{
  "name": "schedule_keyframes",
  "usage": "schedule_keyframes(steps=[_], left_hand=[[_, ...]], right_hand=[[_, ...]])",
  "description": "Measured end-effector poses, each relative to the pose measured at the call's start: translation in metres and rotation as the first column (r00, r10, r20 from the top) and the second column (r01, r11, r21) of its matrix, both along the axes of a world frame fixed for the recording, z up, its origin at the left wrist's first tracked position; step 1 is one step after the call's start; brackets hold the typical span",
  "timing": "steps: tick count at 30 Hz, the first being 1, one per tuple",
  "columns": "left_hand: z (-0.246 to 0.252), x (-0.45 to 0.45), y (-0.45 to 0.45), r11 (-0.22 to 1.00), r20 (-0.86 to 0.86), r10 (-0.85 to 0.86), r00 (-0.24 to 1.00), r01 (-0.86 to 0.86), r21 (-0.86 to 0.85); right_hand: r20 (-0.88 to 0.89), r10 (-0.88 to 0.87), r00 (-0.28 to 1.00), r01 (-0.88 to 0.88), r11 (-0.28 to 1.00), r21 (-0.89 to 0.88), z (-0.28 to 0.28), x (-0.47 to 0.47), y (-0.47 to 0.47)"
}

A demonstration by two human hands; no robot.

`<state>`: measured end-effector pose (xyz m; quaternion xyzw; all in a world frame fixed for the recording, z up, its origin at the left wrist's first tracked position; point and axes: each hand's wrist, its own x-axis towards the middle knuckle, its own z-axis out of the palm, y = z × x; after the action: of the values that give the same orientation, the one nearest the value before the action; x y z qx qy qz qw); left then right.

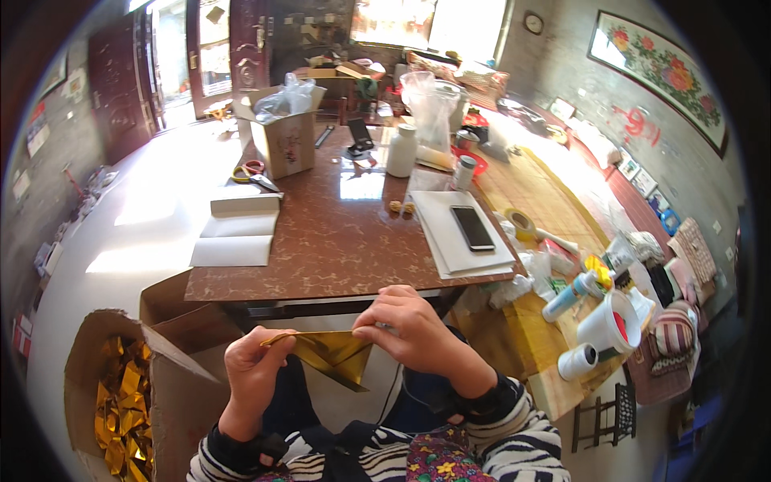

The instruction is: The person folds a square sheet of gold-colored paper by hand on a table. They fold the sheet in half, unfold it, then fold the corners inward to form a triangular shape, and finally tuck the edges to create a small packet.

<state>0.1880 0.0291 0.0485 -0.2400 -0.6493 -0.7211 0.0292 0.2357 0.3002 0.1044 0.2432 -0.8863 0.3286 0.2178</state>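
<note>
Between my two hands, over my lap and just short of the table's near edge, is a folded sheet of gold foil paper [331, 355]. My left hand [256, 367] pinches its left corner between thumb and fingers. At the upper right corner, the thumb and fingers of my right hand [409, 331] close on the foil. The sheet's top edge is stretched nearly straight, and a creased flap hangs below it. Many folded gold foil pieces [123, 397] lie in an open cardboard box [174, 373] at the lower left.
The marbled table [337, 253] bears scissors [253, 175], folded white paper [238, 232], a smartphone [473, 228] on white sheets [433, 241], a white bottle [402, 150] and a carton [283, 141]. Right of it, a lower surface holds tape [519, 224], a white bucket [608, 325] and a thread spool [577, 361].
</note>
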Motion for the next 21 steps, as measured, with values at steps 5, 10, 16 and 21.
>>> schedule_keyframes(steps=[5,10,16,21], left_hand=[[0.003,-0.005,-0.012,0.962,0.094,0.108,0.990,-0.128,0.242],[-0.004,-0.007,-0.012,0.950,0.183,0.121,0.976,-0.167,0.265],[-0.004,0.002,-0.013,0.976,0.124,0.083,0.989,-0.106,0.189],[0.000,0.002,-0.014,0.980,0.138,0.084,0.987,-0.107,0.165]], right_hand=[[-0.036,-0.070,0.997,0.065,0.990,-0.123,0.053,0.013,-0.019],[0.121,0.594,0.795,-0.459,0.720,-0.521,0.106,0.050,-0.059],[-0.150,0.882,0.447,-0.488,0.099,-0.867,0.110,0.070,-0.133],[-0.017,0.912,0.410,-0.390,0.159,-0.907,0.109,0.076,-0.137]])
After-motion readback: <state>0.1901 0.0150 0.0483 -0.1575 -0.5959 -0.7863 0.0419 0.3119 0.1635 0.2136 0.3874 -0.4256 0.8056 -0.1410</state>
